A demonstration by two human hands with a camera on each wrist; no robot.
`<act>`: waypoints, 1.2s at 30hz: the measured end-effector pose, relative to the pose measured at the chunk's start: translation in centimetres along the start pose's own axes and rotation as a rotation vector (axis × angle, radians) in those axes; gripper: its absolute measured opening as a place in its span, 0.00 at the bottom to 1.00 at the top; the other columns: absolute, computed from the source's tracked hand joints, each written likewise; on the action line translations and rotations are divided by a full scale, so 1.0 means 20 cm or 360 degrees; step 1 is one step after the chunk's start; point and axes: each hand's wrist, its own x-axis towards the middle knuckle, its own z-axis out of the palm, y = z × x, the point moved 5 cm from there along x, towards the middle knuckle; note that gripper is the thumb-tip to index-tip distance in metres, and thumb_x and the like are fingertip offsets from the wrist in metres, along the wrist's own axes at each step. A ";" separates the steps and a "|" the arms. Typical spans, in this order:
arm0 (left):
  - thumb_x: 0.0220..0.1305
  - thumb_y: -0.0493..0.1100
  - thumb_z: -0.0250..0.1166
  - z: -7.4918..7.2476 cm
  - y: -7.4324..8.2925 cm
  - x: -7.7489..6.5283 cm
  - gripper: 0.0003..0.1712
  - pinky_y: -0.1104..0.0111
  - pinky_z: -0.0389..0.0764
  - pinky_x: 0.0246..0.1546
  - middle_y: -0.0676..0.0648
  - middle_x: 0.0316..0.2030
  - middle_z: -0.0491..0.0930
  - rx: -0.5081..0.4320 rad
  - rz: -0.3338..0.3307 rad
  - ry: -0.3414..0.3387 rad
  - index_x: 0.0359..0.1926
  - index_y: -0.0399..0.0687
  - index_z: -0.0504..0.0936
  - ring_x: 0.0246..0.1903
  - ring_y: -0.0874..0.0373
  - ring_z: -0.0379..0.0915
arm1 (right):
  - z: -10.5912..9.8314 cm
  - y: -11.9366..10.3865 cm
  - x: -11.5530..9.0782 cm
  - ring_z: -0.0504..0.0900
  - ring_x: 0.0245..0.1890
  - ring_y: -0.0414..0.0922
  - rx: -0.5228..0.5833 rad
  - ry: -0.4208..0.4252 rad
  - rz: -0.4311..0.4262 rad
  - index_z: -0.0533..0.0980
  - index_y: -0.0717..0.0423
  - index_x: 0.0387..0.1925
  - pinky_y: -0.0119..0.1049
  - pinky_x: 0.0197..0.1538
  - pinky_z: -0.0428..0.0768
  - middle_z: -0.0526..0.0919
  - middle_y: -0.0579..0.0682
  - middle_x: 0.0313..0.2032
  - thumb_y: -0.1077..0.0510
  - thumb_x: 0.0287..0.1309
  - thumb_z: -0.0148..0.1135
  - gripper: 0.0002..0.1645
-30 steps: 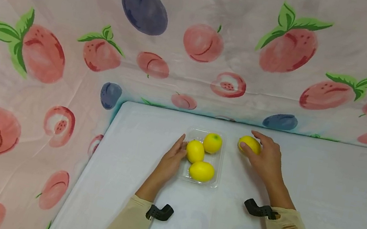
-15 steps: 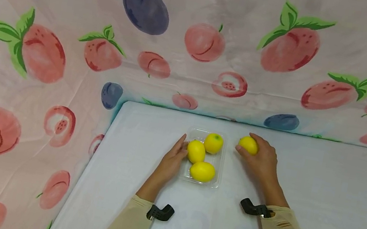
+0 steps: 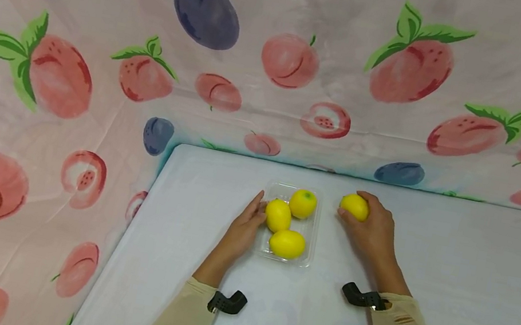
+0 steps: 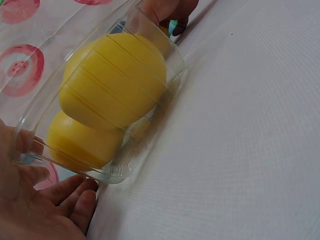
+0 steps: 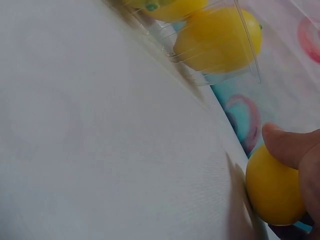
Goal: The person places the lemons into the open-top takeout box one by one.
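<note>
A clear plastic container (image 3: 307,255) on the table holds 3 yellow lemons: one at the back right (image 3: 302,203), one lemon at the left (image 3: 278,215) and one lemon in front (image 3: 287,244). My left hand (image 3: 242,229) rests against the container's left wall with its fingers extended. To the right of the container, my right hand (image 3: 374,229) grips another lemon (image 3: 354,207) between thumb and fingers. In the right wrist view the thumb lies over this lemon (image 5: 274,187), close to the table surface. The left wrist view shows the fingers (image 4: 70,197) at the container's end.
A white cloth covers the table (image 3: 305,321). Behind it and along the left side hangs a fruit-printed curtain (image 3: 245,9). A black camera mount sits on each wrist, one on the left (image 3: 228,301) and one mount on the right (image 3: 363,296).
My right hand and forearm have shifted slightly to the left and toward me, and the lemon in its grip has turned a little. The left hand and container stay in place.
</note>
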 end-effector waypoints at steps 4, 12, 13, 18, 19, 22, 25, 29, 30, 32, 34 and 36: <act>0.79 0.49 0.46 0.00 0.00 0.00 0.33 0.50 0.50 0.80 0.47 0.77 0.61 -0.0002 -0.0004 0.0005 0.81 0.69 0.52 0.78 0.49 0.55 | -0.01 0.00 -0.01 0.74 0.52 0.64 0.0023 -0.0032 0.0044 0.69 0.56 0.69 0.57 0.52 0.72 0.79 0.67 0.58 0.42 0.62 0.70 0.40; 0.79 0.50 0.47 0.00 0.00 0.00 0.34 0.50 0.50 0.80 0.47 0.77 0.61 -0.0002 -0.0018 0.0010 0.81 0.69 0.52 0.78 0.50 0.55 | -0.02 -0.03 -0.04 0.76 0.54 0.62 0.0079 -0.0046 0.0035 0.69 0.56 0.67 0.57 0.58 0.74 0.78 0.63 0.61 0.43 0.63 0.70 0.39; 0.79 0.50 0.47 0.00 0.00 0.00 0.34 0.51 0.50 0.80 0.47 0.77 0.61 -0.0004 -0.0016 0.0008 0.81 0.68 0.52 0.78 0.50 0.55 | -0.03 -0.03 -0.04 0.76 0.55 0.61 0.0088 -0.0048 0.0034 0.69 0.57 0.67 0.57 0.59 0.74 0.78 0.63 0.62 0.43 0.63 0.70 0.39; 0.79 0.50 0.47 0.00 0.01 -0.01 0.34 0.51 0.50 0.80 0.47 0.77 0.61 -0.0009 -0.0012 0.0005 0.81 0.69 0.52 0.78 0.50 0.55 | -0.05 -0.06 -0.06 0.76 0.56 0.60 0.0133 -0.0070 0.0042 0.68 0.57 0.67 0.58 0.62 0.76 0.76 0.63 0.63 0.42 0.62 0.71 0.40; 0.79 0.50 0.47 0.00 0.01 -0.01 0.34 0.51 0.50 0.80 0.47 0.77 0.61 -0.0013 -0.0011 0.0003 0.81 0.69 0.52 0.78 0.50 0.55 | -0.05 -0.07 -0.06 0.76 0.56 0.60 0.0141 -0.0076 0.0046 0.68 0.57 0.67 0.58 0.62 0.76 0.76 0.63 0.63 0.42 0.62 0.71 0.40; 0.79 0.49 0.47 0.00 0.01 -0.01 0.34 0.51 0.50 0.80 0.46 0.77 0.61 -0.0013 -0.0003 0.0005 0.81 0.68 0.52 0.78 0.50 0.55 | -0.05 -0.08 -0.07 0.76 0.57 0.60 0.0156 -0.0109 0.0062 0.67 0.57 0.67 0.57 0.61 0.77 0.75 0.62 0.64 0.40 0.61 0.70 0.41; 0.79 0.49 0.46 0.00 0.01 -0.01 0.34 0.51 0.51 0.80 0.46 0.77 0.61 -0.0014 0.0004 0.0004 0.81 0.67 0.51 0.77 0.50 0.55 | -0.05 -0.09 -0.07 0.76 0.57 0.61 0.0168 -0.0136 0.0087 0.67 0.56 0.67 0.57 0.61 0.77 0.75 0.62 0.65 0.39 0.61 0.70 0.42; 0.79 0.49 0.46 0.00 0.00 0.00 0.34 0.51 0.51 0.80 0.46 0.77 0.61 -0.0014 0.0005 -0.0003 0.81 0.67 0.51 0.78 0.50 0.55 | -0.05 -0.10 -0.08 0.75 0.58 0.61 0.0175 -0.0154 0.0108 0.67 0.56 0.68 0.57 0.61 0.78 0.74 0.61 0.67 0.38 0.60 0.70 0.44; 0.79 0.49 0.46 0.00 0.00 0.00 0.34 0.51 0.51 0.80 0.46 0.77 0.61 -0.0016 0.0005 -0.0006 0.81 0.67 0.51 0.78 0.50 0.55 | -0.06 -0.10 -0.08 0.75 0.58 0.61 0.0178 -0.0155 0.0111 0.66 0.56 0.68 0.57 0.61 0.78 0.74 0.61 0.67 0.37 0.60 0.70 0.44; 0.79 0.49 0.46 0.00 0.00 0.00 0.34 0.52 0.51 0.80 0.46 0.77 0.61 -0.0019 0.0006 -0.0009 0.81 0.67 0.51 0.78 0.50 0.55 | -0.06 -0.11 -0.08 0.75 0.58 0.61 0.0185 -0.0162 0.0111 0.66 0.56 0.68 0.57 0.60 0.79 0.73 0.62 0.67 0.37 0.60 0.70 0.45; 0.79 0.49 0.46 0.00 0.01 0.00 0.34 0.52 0.51 0.80 0.46 0.77 0.61 -0.0024 0.0007 -0.0011 0.81 0.67 0.51 0.78 0.50 0.55 | -0.07 -0.11 -0.09 0.75 0.58 0.61 0.0195 -0.0169 0.0106 0.66 0.56 0.68 0.56 0.58 0.80 0.73 0.62 0.67 0.36 0.60 0.70 0.45; 0.79 0.49 0.46 0.00 0.01 0.00 0.34 0.52 0.51 0.80 0.46 0.77 0.61 -0.0020 0.0009 -0.0007 0.81 0.67 0.51 0.77 0.50 0.55 | -0.07 -0.12 -0.09 0.75 0.58 0.61 0.0203 -0.0172 0.0100 0.65 0.56 0.68 0.55 0.57 0.80 0.73 0.62 0.67 0.37 0.60 0.70 0.45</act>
